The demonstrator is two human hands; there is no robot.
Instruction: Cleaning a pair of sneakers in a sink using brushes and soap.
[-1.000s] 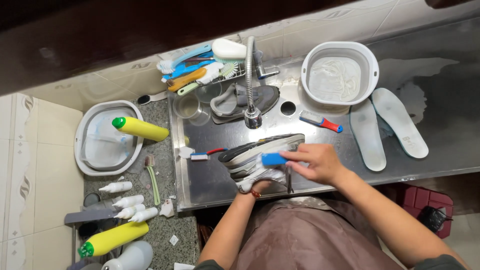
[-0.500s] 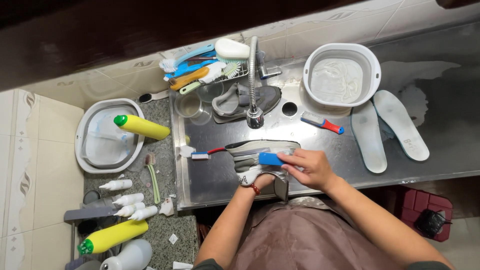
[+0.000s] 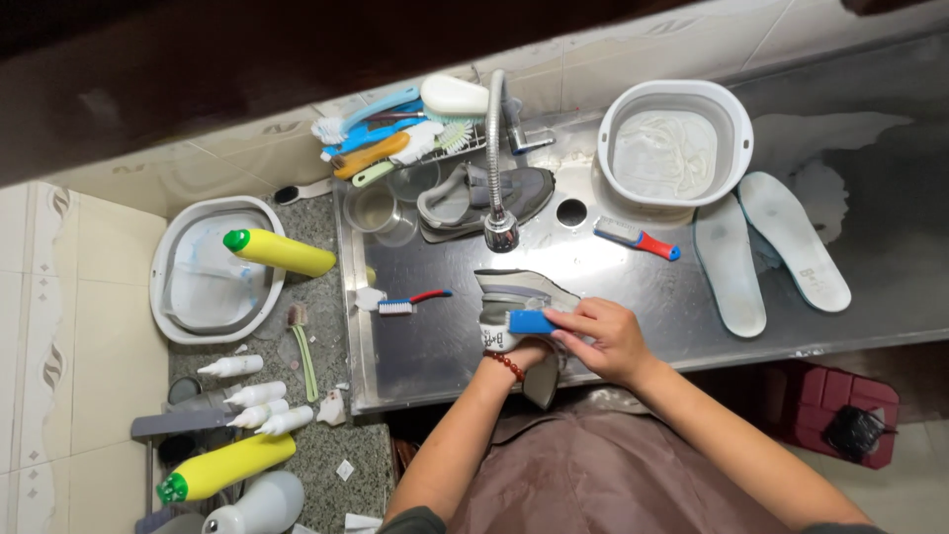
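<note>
Scrubbing step, as we read it: our right hand [image 3: 603,341] has its fingers closed around a small blue brush [image 3: 531,321], pressing it against the heel end of a grey-and-white sneaker [image 3: 514,297]. The shoe sits upended over the front part of the steel sink [image 3: 415,346], just below the faucet [image 3: 497,198]. Our left hand [image 3: 519,358] is under and behind the sneaker, mostly hidden; it looks to be gripping the shoe, but we cannot see the fingers clearly. A second sneaker [image 3: 474,203] lies at the back of the sink, two insoles [image 3: 756,257] rest on the counter to the right, and a red-handled toothbrush [image 3: 410,302] lies left of the shoe. We judge the next move needs a firm left-hand hold while the brush strokes along the heel.
</note>
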